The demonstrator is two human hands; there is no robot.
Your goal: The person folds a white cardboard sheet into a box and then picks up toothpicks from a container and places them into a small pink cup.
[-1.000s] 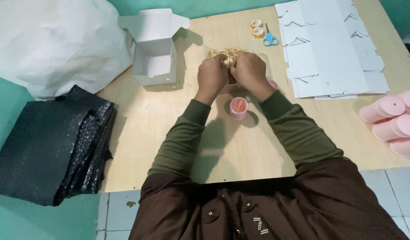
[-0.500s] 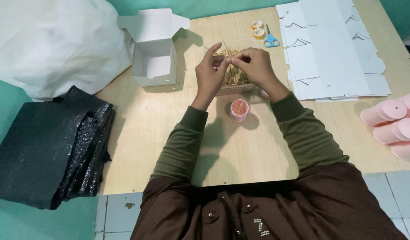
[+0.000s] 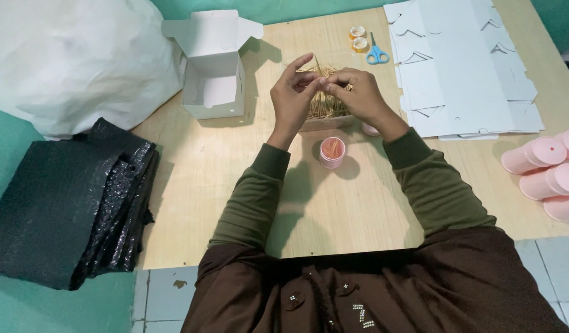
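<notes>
One open white box (image 3: 213,74), one blue scissors (image 3: 376,54), two tape rolls (image 3: 358,38), one upright pink cup (image 3: 332,152).

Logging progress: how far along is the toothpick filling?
Done: small pink cup already holds some toothpicks. In hand: left hand and right hand pinch a bunch over the toothpick pile. Left: pile still large; more pink cups lie at the table's right; white box sits open.
</notes>
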